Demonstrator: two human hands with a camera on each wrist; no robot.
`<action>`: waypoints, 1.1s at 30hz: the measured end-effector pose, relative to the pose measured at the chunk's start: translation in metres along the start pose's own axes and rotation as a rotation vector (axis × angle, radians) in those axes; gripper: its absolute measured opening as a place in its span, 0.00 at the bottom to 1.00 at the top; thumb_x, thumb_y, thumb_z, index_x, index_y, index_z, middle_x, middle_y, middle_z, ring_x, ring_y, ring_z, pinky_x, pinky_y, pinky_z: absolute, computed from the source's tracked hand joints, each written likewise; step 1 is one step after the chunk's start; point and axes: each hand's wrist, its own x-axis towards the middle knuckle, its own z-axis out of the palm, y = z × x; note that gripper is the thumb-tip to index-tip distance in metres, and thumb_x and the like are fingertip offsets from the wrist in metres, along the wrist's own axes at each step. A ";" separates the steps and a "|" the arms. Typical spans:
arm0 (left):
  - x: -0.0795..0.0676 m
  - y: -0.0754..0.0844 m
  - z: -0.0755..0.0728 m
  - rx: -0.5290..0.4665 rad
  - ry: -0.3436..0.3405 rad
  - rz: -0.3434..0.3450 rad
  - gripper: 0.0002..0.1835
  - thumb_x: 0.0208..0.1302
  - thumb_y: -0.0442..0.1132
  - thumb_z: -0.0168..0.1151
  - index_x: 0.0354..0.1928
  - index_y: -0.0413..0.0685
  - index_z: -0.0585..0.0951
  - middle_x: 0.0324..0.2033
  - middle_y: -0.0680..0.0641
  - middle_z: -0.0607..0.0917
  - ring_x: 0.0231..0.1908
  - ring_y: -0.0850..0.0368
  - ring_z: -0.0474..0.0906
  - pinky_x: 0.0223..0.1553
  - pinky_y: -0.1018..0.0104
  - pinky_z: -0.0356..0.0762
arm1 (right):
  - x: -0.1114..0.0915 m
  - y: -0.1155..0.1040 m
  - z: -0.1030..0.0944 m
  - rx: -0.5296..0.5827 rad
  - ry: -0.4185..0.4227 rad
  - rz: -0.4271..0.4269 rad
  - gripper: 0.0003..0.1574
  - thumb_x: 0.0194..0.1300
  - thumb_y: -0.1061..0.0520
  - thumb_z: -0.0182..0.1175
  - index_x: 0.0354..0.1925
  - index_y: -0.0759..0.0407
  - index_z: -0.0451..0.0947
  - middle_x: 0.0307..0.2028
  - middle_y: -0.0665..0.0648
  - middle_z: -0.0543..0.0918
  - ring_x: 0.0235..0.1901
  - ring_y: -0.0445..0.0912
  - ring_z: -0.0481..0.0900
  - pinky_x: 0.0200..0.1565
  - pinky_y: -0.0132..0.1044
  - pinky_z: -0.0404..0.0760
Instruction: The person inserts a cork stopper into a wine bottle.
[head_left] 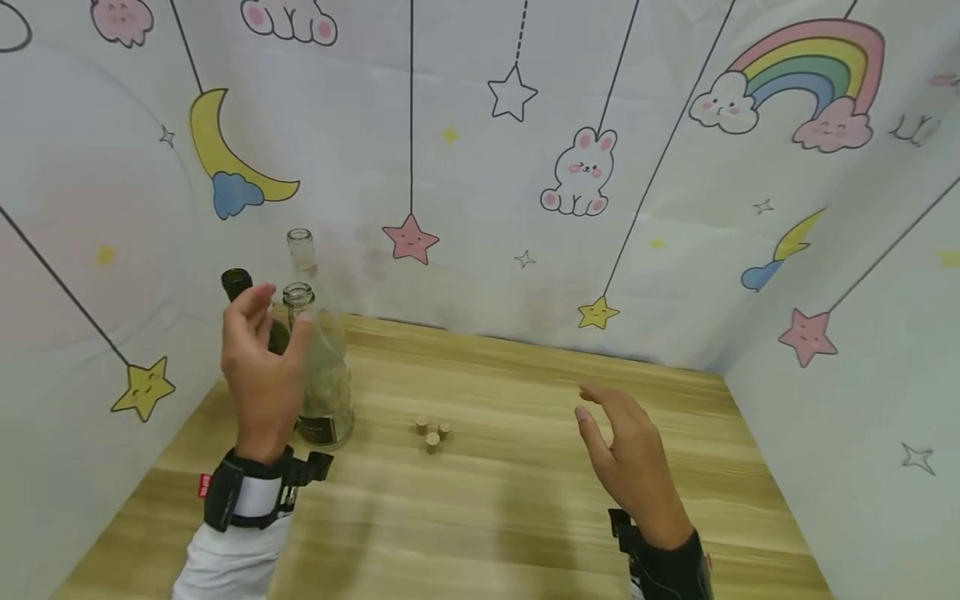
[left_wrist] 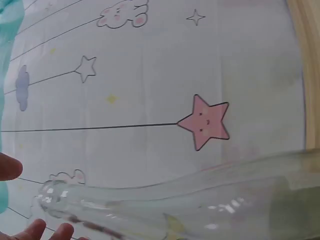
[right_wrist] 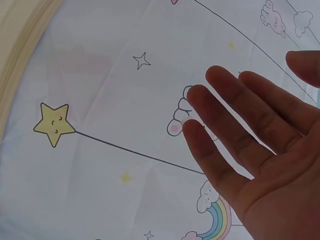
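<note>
In the head view my left hand (head_left: 262, 375) is raised in front of the glass bottles at the left, fingers apart from the thumb and nothing gripped. Nearest to it is a clear glass bottle (head_left: 330, 387) with a dark label low on its side. Behind stand another clear bottle (head_left: 302, 250) and a dark green bottle (head_left: 237, 282), both partly hidden. The left wrist view shows a clear bottle (left_wrist: 240, 210) with fingertips (left_wrist: 35, 229) by its neck; contact is unclear. My right hand (head_left: 630, 454) hovers over the table at the right, relaxed and holding nothing.
Three small corks (head_left: 432, 442) stand close together on the wooden table (head_left: 465, 517), right of the bottles. A white printed cloth (head_left: 480, 167) with stars, a moon and a rainbow encloses the table at the back and both sides.
</note>
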 end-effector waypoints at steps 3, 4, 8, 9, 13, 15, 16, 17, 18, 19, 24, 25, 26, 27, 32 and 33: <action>0.003 -0.013 0.012 -0.013 -0.097 -0.096 0.33 0.67 0.41 0.64 0.71 0.48 0.64 0.68 0.43 0.71 0.70 0.51 0.65 0.73 0.52 0.61 | -0.007 0.005 -0.006 -0.014 -0.003 -0.024 0.19 0.66 0.64 0.65 0.56 0.64 0.80 0.48 0.61 0.86 0.51 0.57 0.81 0.48 0.59 0.81; 0.003 -0.017 0.016 -0.016 -0.112 -0.109 0.33 0.66 0.42 0.65 0.70 0.49 0.64 0.67 0.42 0.72 0.70 0.51 0.65 0.72 0.50 0.61 | -0.010 0.007 -0.007 -0.022 -0.009 -0.034 0.19 0.66 0.65 0.65 0.55 0.64 0.80 0.47 0.60 0.86 0.50 0.56 0.81 0.48 0.58 0.81; 0.002 -0.031 0.025 0.024 -0.098 -0.084 0.25 0.65 0.42 0.65 0.60 0.43 0.71 0.55 0.41 0.82 0.63 0.47 0.74 0.66 0.45 0.69 | -0.021 0.013 -0.011 -0.042 -0.046 -0.029 0.19 0.65 0.64 0.66 0.54 0.62 0.81 0.46 0.59 0.87 0.48 0.55 0.82 0.46 0.57 0.82; 0.002 -0.033 0.025 0.051 -0.080 -0.076 0.21 0.65 0.42 0.65 0.56 0.41 0.73 0.50 0.40 0.84 0.58 0.46 0.77 0.62 0.45 0.71 | -0.023 0.014 -0.011 -0.041 -0.057 -0.019 0.18 0.65 0.64 0.66 0.54 0.62 0.81 0.46 0.59 0.87 0.48 0.55 0.82 0.46 0.57 0.82; -0.001 -0.039 0.023 0.129 -0.033 -0.079 0.15 0.66 0.42 0.64 0.48 0.38 0.79 0.42 0.41 0.86 0.48 0.48 0.80 0.52 0.51 0.74 | -0.032 0.017 -0.012 -0.036 -0.074 -0.009 0.17 0.65 0.64 0.66 0.53 0.62 0.82 0.45 0.59 0.87 0.48 0.55 0.83 0.47 0.57 0.82; -0.002 -0.041 0.023 0.160 -0.017 -0.093 0.14 0.67 0.42 0.63 0.47 0.39 0.81 0.40 0.43 0.86 0.44 0.53 0.80 0.48 0.57 0.73 | -0.034 0.018 -0.013 -0.036 -0.070 -0.032 0.17 0.64 0.65 0.66 0.52 0.63 0.82 0.44 0.59 0.87 0.46 0.55 0.83 0.46 0.57 0.82; -0.002 -0.041 0.024 0.167 -0.014 -0.100 0.14 0.67 0.43 0.63 0.47 0.40 0.82 0.40 0.45 0.87 0.43 0.55 0.80 0.48 0.59 0.73 | -0.035 0.019 -0.013 -0.038 -0.066 -0.045 0.17 0.64 0.65 0.66 0.52 0.64 0.82 0.44 0.59 0.88 0.46 0.55 0.83 0.45 0.57 0.82; -0.002 -0.042 0.024 0.174 -0.014 -0.107 0.14 0.67 0.44 0.63 0.47 0.40 0.82 0.38 0.47 0.86 0.42 0.57 0.79 0.47 0.61 0.73 | -0.036 0.020 -0.013 -0.039 -0.064 -0.057 0.17 0.63 0.65 0.67 0.52 0.64 0.82 0.44 0.59 0.88 0.45 0.55 0.83 0.45 0.57 0.82; -0.002 -0.042 0.025 0.179 -0.015 -0.112 0.14 0.67 0.44 0.62 0.46 0.40 0.82 0.36 0.48 0.85 0.40 0.58 0.78 0.46 0.62 0.72 | -0.036 0.021 -0.013 -0.040 -0.062 -0.064 0.17 0.63 0.66 0.67 0.52 0.64 0.82 0.43 0.59 0.88 0.45 0.54 0.84 0.45 0.57 0.82; -0.001 -0.042 0.025 0.182 -0.019 -0.118 0.14 0.67 0.45 0.62 0.46 0.41 0.81 0.35 0.49 0.84 0.39 0.58 0.77 0.46 0.62 0.71 | -0.036 0.021 -0.013 -0.040 -0.061 -0.070 0.18 0.63 0.66 0.67 0.52 0.65 0.82 0.43 0.59 0.88 0.45 0.55 0.84 0.45 0.57 0.82; -0.007 -0.040 0.027 0.184 -0.054 -0.141 0.13 0.69 0.46 0.60 0.43 0.42 0.78 0.33 0.49 0.81 0.39 0.55 0.75 0.44 0.60 0.69 | -0.037 0.022 -0.011 -0.029 -0.079 -0.072 0.17 0.64 0.65 0.66 0.52 0.65 0.82 0.43 0.59 0.88 0.44 0.54 0.84 0.45 0.57 0.82; -0.010 -0.039 0.027 0.184 -0.056 -0.142 0.12 0.69 0.46 0.60 0.42 0.43 0.78 0.33 0.49 0.81 0.38 0.55 0.75 0.44 0.60 0.69 | -0.037 0.023 -0.011 -0.026 -0.086 -0.070 0.17 0.64 0.65 0.66 0.52 0.65 0.82 0.43 0.59 0.88 0.45 0.54 0.84 0.45 0.57 0.82; -0.012 -0.039 0.027 0.186 -0.056 -0.141 0.11 0.69 0.45 0.60 0.41 0.43 0.77 0.33 0.48 0.81 0.38 0.55 0.75 0.43 0.60 0.69 | -0.038 0.023 -0.011 -0.023 -0.090 -0.069 0.17 0.64 0.65 0.66 0.52 0.65 0.82 0.43 0.59 0.88 0.45 0.54 0.84 0.46 0.57 0.81; -0.015 -0.037 0.026 0.192 -0.054 -0.137 0.11 0.69 0.45 0.60 0.40 0.44 0.77 0.32 0.48 0.81 0.38 0.55 0.75 0.42 0.61 0.69 | -0.038 0.023 -0.011 -0.021 -0.096 -0.066 0.17 0.65 0.64 0.66 0.52 0.64 0.82 0.43 0.59 0.88 0.45 0.54 0.84 0.46 0.57 0.81; -0.033 -0.022 0.025 0.198 -0.080 -0.088 0.10 0.69 0.41 0.60 0.41 0.41 0.78 0.32 0.46 0.82 0.36 0.58 0.75 0.41 0.63 0.69 | -0.039 0.025 -0.013 -0.011 -0.104 -0.058 0.17 0.65 0.64 0.66 0.52 0.65 0.82 0.43 0.59 0.88 0.45 0.54 0.84 0.47 0.58 0.81; -0.037 -0.016 0.025 0.197 -0.094 -0.076 0.10 0.70 0.41 0.60 0.42 0.40 0.78 0.32 0.45 0.83 0.36 0.58 0.75 0.41 0.63 0.69 | -0.039 0.025 -0.013 -0.010 -0.105 -0.058 0.17 0.65 0.64 0.66 0.52 0.65 0.82 0.43 0.59 0.88 0.45 0.54 0.84 0.47 0.58 0.81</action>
